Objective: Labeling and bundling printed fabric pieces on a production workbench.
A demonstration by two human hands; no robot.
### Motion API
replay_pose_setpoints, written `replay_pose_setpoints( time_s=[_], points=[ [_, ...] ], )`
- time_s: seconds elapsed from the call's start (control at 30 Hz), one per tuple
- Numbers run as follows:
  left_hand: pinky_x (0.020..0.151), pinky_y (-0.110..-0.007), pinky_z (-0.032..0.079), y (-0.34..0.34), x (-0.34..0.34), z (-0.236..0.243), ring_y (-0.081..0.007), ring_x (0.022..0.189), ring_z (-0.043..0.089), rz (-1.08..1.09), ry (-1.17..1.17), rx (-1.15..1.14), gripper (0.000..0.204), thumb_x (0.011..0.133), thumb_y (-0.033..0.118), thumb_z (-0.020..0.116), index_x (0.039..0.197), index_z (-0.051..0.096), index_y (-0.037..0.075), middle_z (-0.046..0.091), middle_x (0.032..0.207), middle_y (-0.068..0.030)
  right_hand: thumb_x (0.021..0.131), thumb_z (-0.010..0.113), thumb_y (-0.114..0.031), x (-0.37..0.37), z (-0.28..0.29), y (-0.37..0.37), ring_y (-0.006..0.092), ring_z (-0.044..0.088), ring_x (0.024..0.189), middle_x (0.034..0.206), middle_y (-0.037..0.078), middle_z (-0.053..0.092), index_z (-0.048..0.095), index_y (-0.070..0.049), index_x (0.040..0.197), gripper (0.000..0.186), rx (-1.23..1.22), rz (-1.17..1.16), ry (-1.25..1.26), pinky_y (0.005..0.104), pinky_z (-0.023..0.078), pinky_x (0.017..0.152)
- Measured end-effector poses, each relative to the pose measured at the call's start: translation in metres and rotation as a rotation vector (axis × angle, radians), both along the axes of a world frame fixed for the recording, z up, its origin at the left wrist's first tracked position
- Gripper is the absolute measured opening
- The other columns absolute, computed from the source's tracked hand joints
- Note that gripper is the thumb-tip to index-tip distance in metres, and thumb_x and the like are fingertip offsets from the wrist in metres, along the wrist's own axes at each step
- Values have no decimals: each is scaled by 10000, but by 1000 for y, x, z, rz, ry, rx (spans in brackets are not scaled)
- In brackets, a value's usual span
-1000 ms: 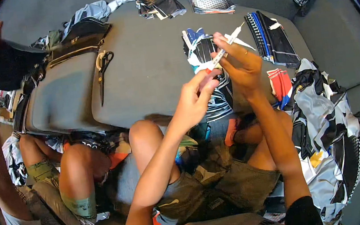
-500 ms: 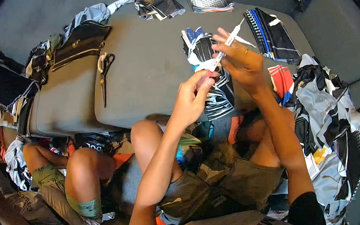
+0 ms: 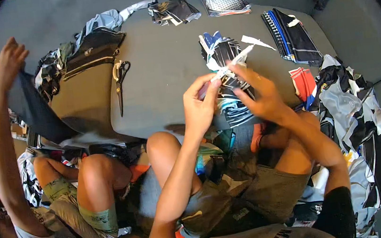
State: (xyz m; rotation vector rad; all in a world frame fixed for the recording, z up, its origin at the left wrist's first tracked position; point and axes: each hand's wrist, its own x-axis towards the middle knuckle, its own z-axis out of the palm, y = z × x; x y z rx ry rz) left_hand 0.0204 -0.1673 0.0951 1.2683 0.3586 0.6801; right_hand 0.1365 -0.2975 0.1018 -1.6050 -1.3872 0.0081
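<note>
My left hand (image 3: 199, 101) pinches a slim white pen (image 3: 242, 56) at its lower end, with its thin tip angled up to the right. Beside it, my right hand (image 3: 262, 95) has its fingers apart and slightly blurred; an upper fingertip is at the pen's middle, and whether it touches cannot be made out. Below both hands lies a bundle of black-and-white striped cloth pieces (image 3: 237, 112), tied round with a white strip (image 3: 213, 63). A loose white scrap (image 3: 257, 42) rests just beyond the pen's tip.
Scissors (image 3: 121, 84) lie on the grey sofa seat (image 3: 161, 70). Folded fabric stacks (image 3: 224, 0) sit at the back, blue-and-black ones (image 3: 292, 35) at right. Loose cloth (image 3: 340, 100) heaps beside my right arm. At left, a co-worker's raised hand (image 3: 12, 62) is near dark cloth (image 3: 32, 107).
My right hand has dropped down and away from the pen's upper part, its fingers spreading. The pen tilts flatter. At left, the co-worker's arm has risen, and dark cloth is lifted.
</note>
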Motion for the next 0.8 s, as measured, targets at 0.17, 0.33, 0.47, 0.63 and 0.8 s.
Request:
replay_pose_setpoints(
  time_s=[0.17,0.33,0.47,0.63,0.8],
  points=[
    [451,-171,282,5,-9,4,-37,504,375,19,52,52,102,863,83,578,926,627,19,491,596,30,768,541,35,-31,22,-109,222,644,806,1036,101,648,599,-35,1126,369,-304,299,139,286,504,726],
    [450,-172,281,7,-6,4,-37,503,374,13,-8,109,91,859,76,575,907,625,17,504,605,25,760,596,-16,-64,34,-185,207,644,704,818,70,686,653,-39,1027,274,-576,105,183,271,503,636],
    [471,-173,301,1,3,1,-43,524,390,14,2,110,90,854,66,571,897,621,5,522,626,13,769,587,-20,-60,31,-141,173,617,606,796,58,677,628,-38,1095,329,-483,-68,154,246,462,526],
    [511,-175,337,-13,17,-11,-55,561,419,34,29,180,96,852,57,565,903,615,-7,538,655,0,749,577,-20,-5,32,-36,167,489,464,728,19,613,381,-137,1343,636,-276,-233,-50,274,375,442],
    [549,-179,366,-7,20,-13,-68,596,445,-20,109,250,101,850,47,562,917,614,-8,557,686,-11,722,557,4,17,0,16,169,428,419,610,49,567,585,-89,1053,345,-12,-208,170,300,343,417]
  ],
)
